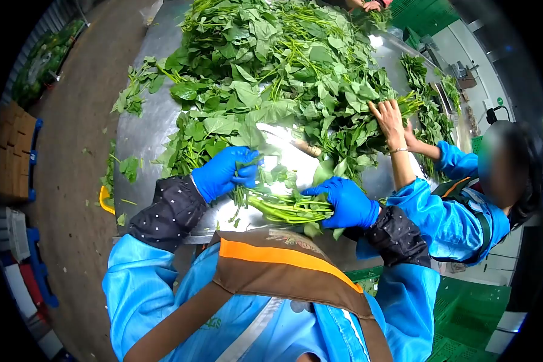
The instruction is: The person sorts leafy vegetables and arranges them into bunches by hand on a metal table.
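My left hand (224,173), in a blue glove, is closed on a leafy green sprig that shows above and below its fingers. A bunch of leafy green stems (289,208) lies sideways low over the table's near edge, its right end gripped in my gloved right hand (346,203). The cut-looking pale stems point left, toward my left hand. Just beyond both hands rises a large heap of leafy greens (247,78) on the metal table (142,127).
At the right, a co-worker in blue sleeves (416,205) holds greens with bare hands (392,123). Another person's hand (371,5) shows at the far end. Green crates (464,308) stand at lower right, cardboard boxes (12,145) at left. A yellow object (106,200) sits beside the table.
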Motion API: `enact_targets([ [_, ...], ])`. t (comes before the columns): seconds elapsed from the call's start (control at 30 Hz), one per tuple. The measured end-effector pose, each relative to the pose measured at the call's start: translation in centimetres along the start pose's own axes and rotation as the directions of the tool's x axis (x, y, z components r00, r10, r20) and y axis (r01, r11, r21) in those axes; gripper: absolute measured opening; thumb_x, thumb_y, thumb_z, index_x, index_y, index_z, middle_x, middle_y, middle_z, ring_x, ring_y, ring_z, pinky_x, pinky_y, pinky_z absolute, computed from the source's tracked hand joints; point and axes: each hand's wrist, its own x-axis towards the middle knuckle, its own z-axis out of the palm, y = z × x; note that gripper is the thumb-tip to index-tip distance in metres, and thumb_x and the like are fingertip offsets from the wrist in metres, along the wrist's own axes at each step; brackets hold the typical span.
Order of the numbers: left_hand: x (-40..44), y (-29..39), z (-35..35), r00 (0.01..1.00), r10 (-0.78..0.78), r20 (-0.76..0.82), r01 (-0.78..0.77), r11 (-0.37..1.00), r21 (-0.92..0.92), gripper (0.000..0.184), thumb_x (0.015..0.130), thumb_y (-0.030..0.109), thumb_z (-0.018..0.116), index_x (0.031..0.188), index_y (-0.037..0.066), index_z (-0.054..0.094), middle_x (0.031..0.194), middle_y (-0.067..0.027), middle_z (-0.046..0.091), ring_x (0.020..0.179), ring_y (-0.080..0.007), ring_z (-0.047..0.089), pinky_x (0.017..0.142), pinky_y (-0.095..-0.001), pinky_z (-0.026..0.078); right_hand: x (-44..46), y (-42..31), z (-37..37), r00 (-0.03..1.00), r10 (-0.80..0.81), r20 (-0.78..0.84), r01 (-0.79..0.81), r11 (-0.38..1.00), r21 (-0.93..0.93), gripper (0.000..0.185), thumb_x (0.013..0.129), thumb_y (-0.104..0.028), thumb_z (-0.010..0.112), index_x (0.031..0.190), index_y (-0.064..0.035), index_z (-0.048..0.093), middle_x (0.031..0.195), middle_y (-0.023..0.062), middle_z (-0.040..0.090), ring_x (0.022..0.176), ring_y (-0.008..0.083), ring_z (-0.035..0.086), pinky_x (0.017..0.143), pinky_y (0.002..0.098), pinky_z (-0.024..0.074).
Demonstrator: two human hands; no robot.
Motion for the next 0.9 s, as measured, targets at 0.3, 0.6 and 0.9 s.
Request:
enact_targets([
  [0.3, -2.1, 3.0, -2.5, 0.886, 0.207, -0.416, -0.091, 0.955, 0.282, 0.026, 0.087, 0.033, 0.050, 0.092, 0.007, 0.052, 0.072, -0.0007, 0.052, 0.044, -0.0053, 0.034, 0.038, -0.0181, 0.026, -4.1, 6.5, -0.8, 0.948, 0.112, 0.296, -0.308, 0.541, 0.783, 0.056, 0.060, -0.013, 0.072, 0.112, -0.0048, 0.052, 0.101, 0.0085, 0.057, 0.092, 0.0176, 0.053, 0.082, 0.0310, 0.0409],
  [0.6, 0.4, 2.1, 1.5, 0.980, 0.057, -0.191, 0.037, 0.891, 0.453, 0.020, 0.081, 0.016, 0.061, 0.093, 0.001, 0.061, 0.074, -0.0020, 0.059, 0.048, -0.0042, 0.043, 0.041, -0.0186, 0.030, -7.2, 10.2, 3.8, 0.936, 0.310, 0.165, -0.294, 0.436, 0.850, 0.066, 0.062, -0.006, 0.075, 0.120, -0.0035, 0.045, 0.112, 0.0057, 0.053, 0.103, 0.0135, 0.047, 0.090, 0.0288, 0.0366],
  [0.9, 1.6, -1.9, 6.2, 0.990, 0.137, -0.040, -0.091, 0.825, 0.558, 0.033, 0.074, 0.022, 0.067, 0.098, 0.000, 0.060, 0.085, -0.0045, 0.063, 0.076, -0.0100, 0.055, 0.066, -0.0241, 0.045, -4.0, 5.5, 1.7, 0.899, 0.355, 0.255, -0.422, 0.550, 0.721, 0.061, 0.061, -0.013, 0.076, 0.115, -0.0025, 0.050, 0.111, 0.0082, 0.052, 0.103, 0.0176, 0.048, 0.089, 0.0306, 0.0361],
])
